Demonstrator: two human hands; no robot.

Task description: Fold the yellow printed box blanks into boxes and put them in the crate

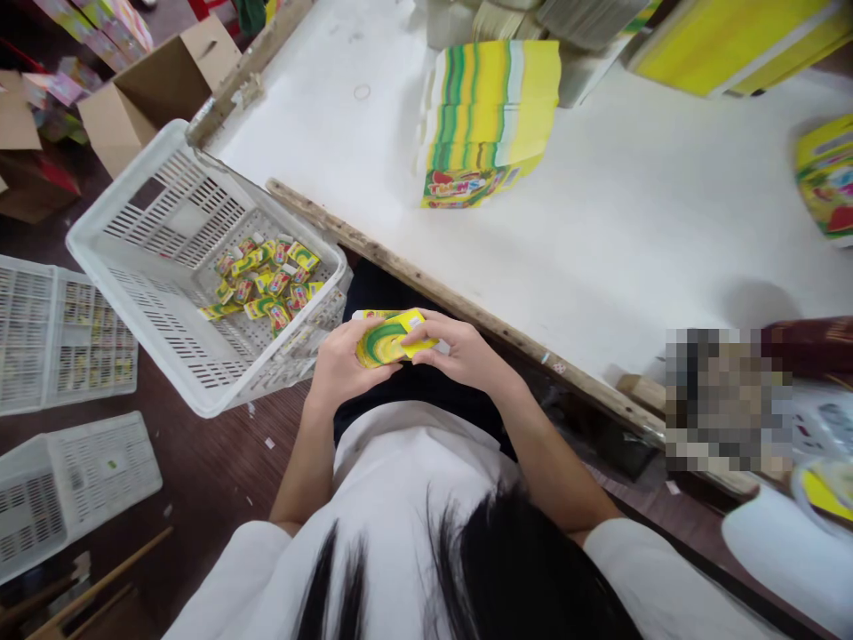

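Note:
Above my lap, in front of the table edge, I hold a small yellow and green cardboard box [385, 343] between both hands. My left hand [341, 366] is closed around its left end, thumb on top. The fingers of my right hand [459, 354] pinch its right end near a flap. Left of my hands stands a white plastic basket [219, 391], tilted towards me, with several small yellow, green and red boxes [273, 283] on its bottom. On the table, a fanned stack of flat printed cartons [490, 124] in the same colours lies beyond my hands.
The white table [619, 222] has a worn wooden edge [426, 284]. More stacks of cartons [739, 44] sit at its back. An open cardboard box [160, 84] and more white baskets [80, 480] stand at the left. A blurred patch covers something at the right edge.

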